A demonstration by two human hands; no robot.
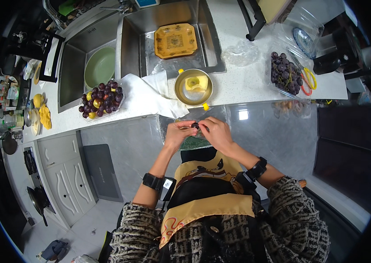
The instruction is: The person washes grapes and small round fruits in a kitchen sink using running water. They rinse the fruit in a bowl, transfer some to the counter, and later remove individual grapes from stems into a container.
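In front of my body, just past the counter's near edge, my left hand pinches a dark purple grape between thumb and fingertips. My right hand is closed too, its fingertips pressed to the grape's right side. Beneath both hands is a bin lined with a clear plastic bag. On the counter edge just beyond stands a metal bowl with yellow handles; inside lies a pale yellow piece I cannot name for certain. A heap of dark grapes with small yellow fruits sits to the left.
A white cloth drapes over the counter edge. Behind it are two sink basins, with a green bowl and an orange-yellow tray. At right lie a clear box of grapes, scissors with red and yellow handles and crumpled plastic.
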